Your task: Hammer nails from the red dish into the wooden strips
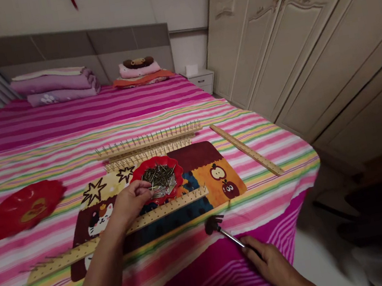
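My right hand [268, 262] grips a claw hammer [230, 236] by its handle, with the dark head low over the striped bedspread. At the left rim of a red scalloped dish [181, 176], my left hand [136, 198] reaches in with its fingers drawn together. Loose nails [160, 175] fill the dish; whether a nail is between the fingertips I cannot make out. Under my left forearm runs a wooden strip [172, 208] with a row of nails standing in it. Strip and dish both rest on a patterned mat [233, 175].
Behind the dish lie nail-studded wooden strips [147, 142]. A wooden strip without visible nails [246, 148] lies to the right. A red scalloped plate [22, 210] sits at left on the striped bedspread [268, 125]. Folded bedding [57, 85] is by the headboard; wardrobes [281, 49] line the right.
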